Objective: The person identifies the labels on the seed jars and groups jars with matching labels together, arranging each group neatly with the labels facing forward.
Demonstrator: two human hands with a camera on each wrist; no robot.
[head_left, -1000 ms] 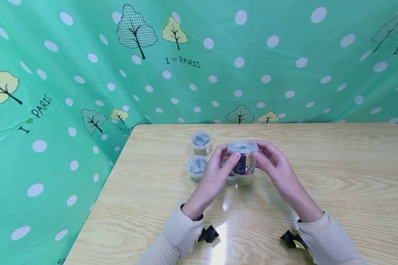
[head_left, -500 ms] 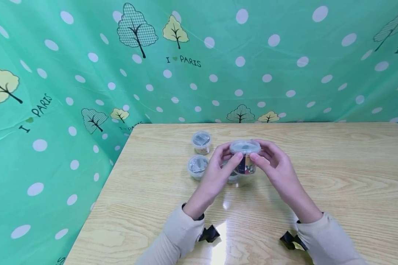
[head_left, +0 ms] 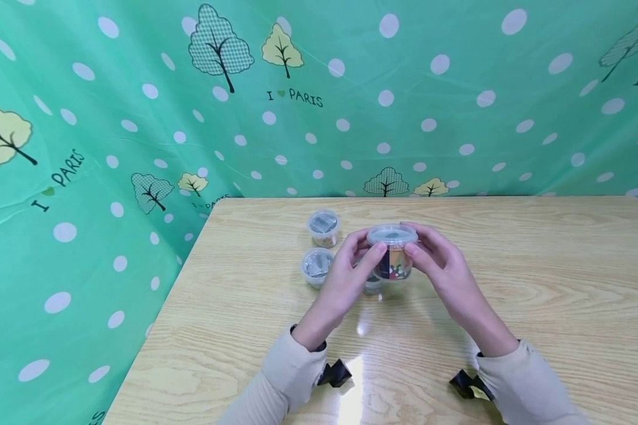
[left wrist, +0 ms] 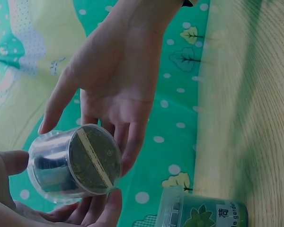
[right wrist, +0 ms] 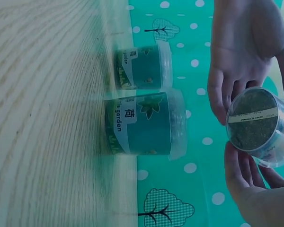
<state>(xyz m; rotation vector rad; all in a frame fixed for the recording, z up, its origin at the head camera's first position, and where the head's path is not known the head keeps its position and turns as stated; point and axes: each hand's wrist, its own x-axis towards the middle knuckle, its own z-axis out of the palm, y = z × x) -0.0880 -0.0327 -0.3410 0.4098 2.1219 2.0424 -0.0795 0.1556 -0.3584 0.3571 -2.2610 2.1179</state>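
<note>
Both hands hold a clear plastic tub (head_left: 395,260) upright above the table. Its lid is on, and a dark blue and orange label wraps its side. The left hand (head_left: 345,274) grips its left side, thumb in front; the right hand (head_left: 442,265) does the same on the right. Seen from below in the left wrist view, the tub's base (left wrist: 95,158) shows dark, soil-like contents and a pale printed strip. Directly behind the held tub, another lidded tub (head_left: 372,288) is mostly hidden by it and the left hand.
Two more lidded tubs stand left of the hands, a rear tub (head_left: 323,229) and a nearer tub (head_left: 316,267). Green labels show on a tub (right wrist: 144,124) in the right wrist view. The wooden table (head_left: 234,330) meets a green dotted curtain (head_left: 298,159).
The held tub has turned a little, so more of the orange label part shows. The thumbs shifted slightly on its front; the tubs on the table have stayed put.
</note>
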